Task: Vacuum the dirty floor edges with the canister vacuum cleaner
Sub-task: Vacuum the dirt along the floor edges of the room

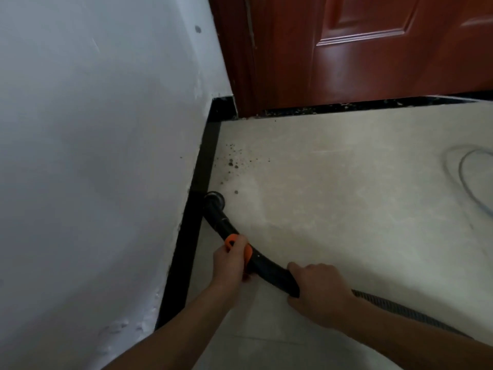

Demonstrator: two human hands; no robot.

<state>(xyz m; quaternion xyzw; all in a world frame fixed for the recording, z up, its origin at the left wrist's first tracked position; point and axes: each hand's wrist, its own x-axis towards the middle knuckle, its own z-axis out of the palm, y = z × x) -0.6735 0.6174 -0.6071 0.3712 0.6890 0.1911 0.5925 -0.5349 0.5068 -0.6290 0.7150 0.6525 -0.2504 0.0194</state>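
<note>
While left hand point(231, 263) grips orange collar point(229, 241) and right hand point(318, 289) clasps black wand point(269, 271), nozzle point(214, 196) sits beside skirting point(206, 161); edge pass underway, next push forward into dirt specks point(234, 162)

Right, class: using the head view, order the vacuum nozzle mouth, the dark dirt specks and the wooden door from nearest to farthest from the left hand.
From the left hand, gripping the orange collar:
1. vacuum nozzle mouth, just ahead, beside the black skirting.
2. dark dirt specks, beyond it on the floor.
3. wooden door, farthest, at the top.
</note>
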